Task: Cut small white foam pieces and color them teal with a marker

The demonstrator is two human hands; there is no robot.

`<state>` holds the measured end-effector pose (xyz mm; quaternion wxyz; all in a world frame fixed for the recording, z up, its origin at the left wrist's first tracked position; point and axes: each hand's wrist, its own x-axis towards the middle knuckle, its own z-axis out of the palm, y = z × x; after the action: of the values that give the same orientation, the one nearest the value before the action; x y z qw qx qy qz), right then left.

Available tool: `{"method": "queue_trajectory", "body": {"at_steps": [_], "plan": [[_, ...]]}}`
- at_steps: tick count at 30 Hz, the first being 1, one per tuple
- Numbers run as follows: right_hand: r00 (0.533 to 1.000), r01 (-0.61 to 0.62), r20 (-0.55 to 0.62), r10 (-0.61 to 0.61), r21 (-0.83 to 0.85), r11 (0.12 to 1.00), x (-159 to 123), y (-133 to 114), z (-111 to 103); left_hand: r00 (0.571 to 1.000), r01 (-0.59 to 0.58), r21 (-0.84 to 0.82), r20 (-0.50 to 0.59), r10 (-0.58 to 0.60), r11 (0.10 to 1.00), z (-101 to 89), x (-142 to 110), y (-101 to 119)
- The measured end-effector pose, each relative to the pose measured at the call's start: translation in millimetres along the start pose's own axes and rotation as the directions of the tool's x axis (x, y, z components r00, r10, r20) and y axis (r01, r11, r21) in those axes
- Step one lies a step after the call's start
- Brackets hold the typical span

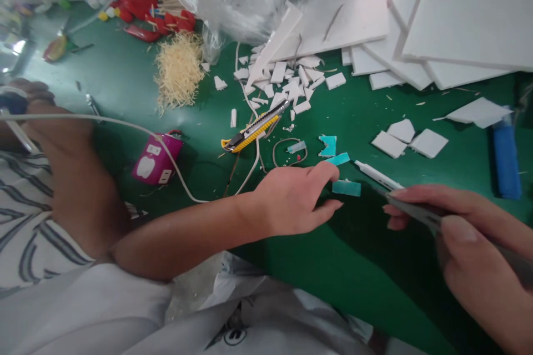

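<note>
My left hand (297, 199) reaches out over the green table (358, 266), fingers apart and holding nothing. Its forefinger and thumb lie on either side of a small teal piece (346, 187). Two more teal scraps (328, 145) (338, 159) lie just beyond the fingertips. At the lower right my right hand (462, 238) is closed round a slim grey tool (416, 212) whose tip points left toward the teal piece. A white pen (377, 175) lies between the two hands.
A yellow utility knife (255, 130), white foam scraps (287, 82) and foam boards (353, 22) lie further back. A blue lighter (506, 160) sits at the right, a magenta adapter (157, 158) at the left. Another person's hand (54, 133) holds a corded tool at the far left.
</note>
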<state>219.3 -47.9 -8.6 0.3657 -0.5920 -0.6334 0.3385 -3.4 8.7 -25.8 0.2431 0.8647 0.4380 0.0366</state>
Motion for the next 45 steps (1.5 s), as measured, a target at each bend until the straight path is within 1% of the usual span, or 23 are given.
{"method": "queue_trajectory", "body": {"at_steps": [1, 2, 4, 6, 9, 13, 15, 17, 21, 24, 30, 34, 37, 41, 45], "plan": [[1.0, -0.03, 0.003, 0.03, -0.05, 0.998, 1, -2, 1, 0.999, 0.013, 0.011, 0.029, -0.013, 1.0, 0.1, 2, 1], [0.999, -0.03, 0.007, 0.031, -0.095, 0.995, 2, -3, 2, 0.998, 0.022, 0.023, 0.058, -0.024, 0.999, 0.0, 4, 2], [0.999, -0.048, 0.012, 0.05, -0.14, 0.989, 5, -2, 3, 0.993, 0.029, 0.056, 0.113, -0.035, 0.998, -0.6, 7, 5], [0.994, -0.111, -0.001, 0.112, -0.124, 0.986, 7, 0, 4, 0.985, 0.026, 0.097, 0.168, -0.042, 0.995, -1.6, 9, 6], [0.971, -0.238, -0.028, 0.237, -0.083, 0.968, 8, 2, 8, 0.971, 0.02, 0.137, 0.232, -0.052, 0.99, -2.8, 10, 7], [0.931, -0.352, -0.097, 0.353, 0.022, 0.936, 10, 0, 13, 0.969, 0.022, 0.134, 0.242, -0.054, 0.991, -2.4, 11, 7], [0.914, -0.39, -0.091, 0.394, 0.061, 0.919, 11, -1, 13, 0.97, 0.022, 0.123, 0.236, -0.051, 0.992, -1.6, 11, 6], [0.907, -0.412, -0.07, 0.416, 0.063, 0.909, 12, -1, 12, 0.972, 0.024, 0.12, 0.23, -0.051, 0.992, -0.9, 11, 6], [0.911, -0.401, -0.1, 0.401, 0.02, 0.916, 14, 4, 12, 0.976, 0.017, 0.125, 0.212, -0.044, 0.992, 0.0, 11, 5], [0.91, -0.394, -0.124, 0.394, 0.026, 0.919, 14, 5, 14, 0.978, 0.013, 0.121, 0.204, -0.038, 0.993, 0.0, 11, 4], [0.907, -0.392, -0.138, 0.397, 0.065, 0.918, 14, -1, 19, 0.977, 0.018, 0.114, 0.208, -0.042, 0.993, 0.9, 11, 3], [0.915, -0.38, -0.131, 0.381, 0.03, 0.924, 13, -4, 20, 0.974, 0.023, 0.118, 0.221, -0.049, 0.993, 1.3, 12, 3], [0.937, -0.327, -0.137, 0.32, -0.029, 0.945, 9, -1, 20, 0.97, 0.024, 0.116, 0.238, -0.051, 0.993, 0.9, 13, 3], [0.968, -0.231, -0.133, 0.211, -0.163, 0.959, -3, 11, 16, 0.965, 0.025, 0.113, 0.257, -0.054, 0.993, 0.3, 14, 2], [0.974, -0.211, -0.129, 0.187, -0.204, 0.956, -11, 19, 12, 0.967, 0.024, 0.115, 0.249, -0.053, 0.993, 0.2, 14, 3]]}}
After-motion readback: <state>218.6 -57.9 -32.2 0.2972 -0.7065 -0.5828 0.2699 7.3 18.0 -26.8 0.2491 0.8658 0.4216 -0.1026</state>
